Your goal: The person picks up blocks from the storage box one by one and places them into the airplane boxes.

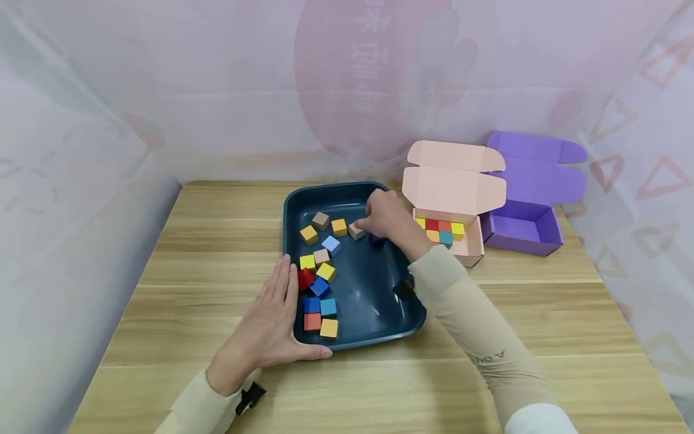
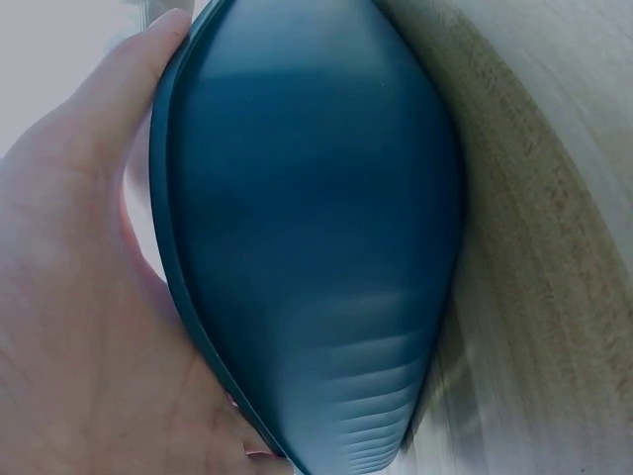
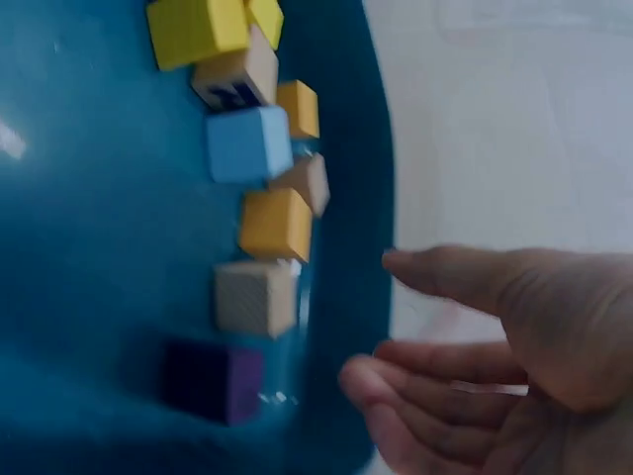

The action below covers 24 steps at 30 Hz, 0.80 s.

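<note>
A dark blue tray [image 1: 368,295] holds several coloured cubes, with yellow, blue, orange and red ones along its left side. My left hand [image 1: 265,328] lies at the tray's near left corner, fingers straight along the left wall and thumb along the near rim. Over the far right part reaches my right hand [image 1: 387,217], close to a plain wooden cube [image 1: 356,231] and a dark purple cube [image 1: 375,240]. In the right wrist view, that hand's thumb and fingers are apart with nothing between them; the purple cube [image 3: 213,381] sits nearby in the tray.
To the right of the tray stands a peach box [image 1: 476,241] with its lid up, holding several coloured cubes. Beside it is a purple box [image 1: 523,242], lid also up. Both are on a wooden table [image 1: 217,241] before a printed curtain [image 1: 228,120].
</note>
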Each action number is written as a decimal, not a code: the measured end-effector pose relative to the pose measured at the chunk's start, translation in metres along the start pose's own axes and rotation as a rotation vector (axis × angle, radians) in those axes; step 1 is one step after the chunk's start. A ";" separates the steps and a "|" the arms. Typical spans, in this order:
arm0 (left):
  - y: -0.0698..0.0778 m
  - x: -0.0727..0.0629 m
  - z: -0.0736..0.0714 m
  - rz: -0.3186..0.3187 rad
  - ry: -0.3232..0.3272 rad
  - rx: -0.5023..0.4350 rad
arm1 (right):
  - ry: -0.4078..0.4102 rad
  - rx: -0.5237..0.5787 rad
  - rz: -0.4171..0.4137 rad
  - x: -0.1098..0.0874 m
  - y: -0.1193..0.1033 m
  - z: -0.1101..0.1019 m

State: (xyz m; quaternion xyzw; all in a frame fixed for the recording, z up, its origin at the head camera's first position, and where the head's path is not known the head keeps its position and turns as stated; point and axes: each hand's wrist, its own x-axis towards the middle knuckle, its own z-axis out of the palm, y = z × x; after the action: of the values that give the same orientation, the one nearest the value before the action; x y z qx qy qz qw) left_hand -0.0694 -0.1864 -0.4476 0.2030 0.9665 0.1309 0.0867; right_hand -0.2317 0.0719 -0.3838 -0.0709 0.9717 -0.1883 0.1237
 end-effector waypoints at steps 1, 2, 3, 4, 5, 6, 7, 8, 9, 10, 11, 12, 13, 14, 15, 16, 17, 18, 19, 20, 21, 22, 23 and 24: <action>0.000 0.000 0.000 0.001 0.000 0.000 | 0.003 0.010 0.030 0.002 -0.002 0.004; 0.000 0.001 0.000 0.002 0.001 0.001 | -0.002 0.025 0.061 0.003 -0.004 0.009; 0.000 0.001 0.000 0.003 0.001 0.001 | -0.002 0.038 0.083 0.004 -0.005 0.013; 0.000 0.001 0.000 0.004 0.002 0.001 | -0.003 0.052 0.102 0.005 -0.005 0.017; 0.000 0.001 0.000 0.004 0.001 0.002 | -0.001 0.067 0.119 0.006 -0.006 0.022; 0.000 0.001 0.000 0.004 0.001 0.003 | 0.002 0.081 0.133 0.007 -0.005 0.026; 0.000 0.001 0.000 0.004 0.002 0.003 | 0.001 0.088 0.145 0.008 -0.005 0.029; 0.001 0.001 0.000 0.005 0.002 0.005 | 0.007 0.094 0.155 0.008 -0.005 0.032; 0.001 0.001 0.000 0.007 0.007 0.004 | 0.016 0.096 0.161 0.009 -0.005 0.035; 0.001 0.001 0.001 0.008 0.009 0.005 | 0.024 0.093 0.167 0.010 -0.004 0.037; 0.001 0.001 0.000 0.008 0.009 0.005 | 0.032 0.093 0.172 0.011 -0.004 0.039; 0.001 0.001 0.000 0.008 0.009 0.006 | 0.043 0.089 0.172 0.011 -0.004 0.040; 0.001 0.001 0.000 0.008 0.010 0.006 | 0.052 0.088 0.171 0.011 -0.004 0.041; 0.001 0.001 0.000 0.006 0.009 0.006 | 0.059 0.089 0.170 0.011 -0.004 0.042; 0.001 0.001 0.000 0.008 0.013 0.004 | 0.063 0.088 0.167 0.012 -0.004 0.043; 0.002 0.001 0.000 0.005 0.010 0.005 | 0.067 0.087 0.163 0.012 -0.004 0.043; 0.002 0.000 -0.001 0.008 0.013 0.004 | 0.068 0.088 0.161 0.012 -0.004 0.044; 0.002 0.000 -0.001 0.009 0.012 0.006 | 0.072 0.085 0.160 0.012 -0.004 0.045; 0.002 0.000 -0.001 0.013 0.016 0.000 | 0.074 0.079 0.163 0.012 -0.003 0.046; 0.002 0.000 -0.001 0.016 0.014 -0.002 | 0.075 0.073 0.166 0.012 -0.003 0.046; 0.002 0.000 -0.001 0.021 0.016 -0.006 | 0.076 0.069 0.167 0.012 -0.002 0.047; 0.002 0.000 -0.001 0.020 0.012 -0.007 | 0.076 0.065 0.168 0.012 -0.001 0.048; 0.002 0.000 -0.001 0.021 0.009 -0.010 | 0.076 0.063 0.166 0.012 -0.001 0.048; 0.002 0.000 -0.001 0.018 0.002 -0.013 | 0.077 0.062 0.164 0.012 0.000 0.049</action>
State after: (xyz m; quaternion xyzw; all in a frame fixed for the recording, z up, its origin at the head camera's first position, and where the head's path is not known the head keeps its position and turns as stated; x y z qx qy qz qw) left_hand -0.0688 -0.1846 -0.4461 0.2108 0.9639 0.1382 0.0860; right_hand -0.2306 0.0527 -0.4304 0.0198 0.9720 -0.2099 0.1033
